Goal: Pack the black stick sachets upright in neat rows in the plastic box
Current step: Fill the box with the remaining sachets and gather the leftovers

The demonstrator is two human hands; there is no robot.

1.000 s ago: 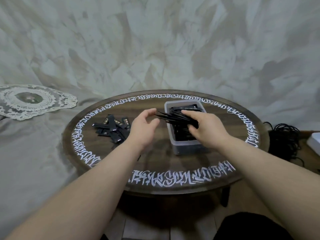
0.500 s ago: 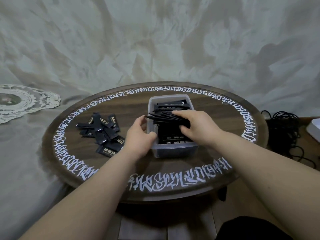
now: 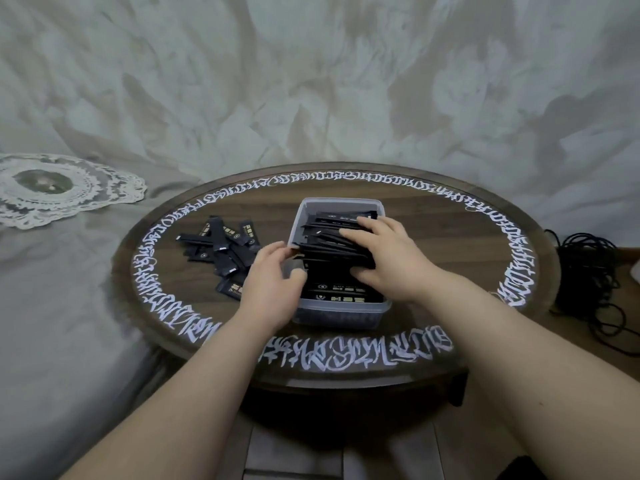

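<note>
A clear plastic box [image 3: 341,203] stands mid-table, holding several black stick sachets on edge. My right hand [image 3: 388,252] grips a bundle of black sachets [image 3: 332,247] and holds it down inside the box, fingers over the top and thumb beneath. My left hand [image 3: 273,282] rests at the box's left wall, fingertips touching the bundle's left ends, thumb over the rim. A loose pile of black sachets [image 3: 223,249] lies on the table left of the box.
The round dark wooden table [image 3: 450,237] has white script around its rim. A lace doily [image 3: 52,188] lies on grey cloth at far left. A coil of black cable [image 3: 588,275] sits off the table's right side.
My right hand has lowered the sachet bundle from above the box into it. My left hand moved right, from beside the pile to the box's left wall.
</note>
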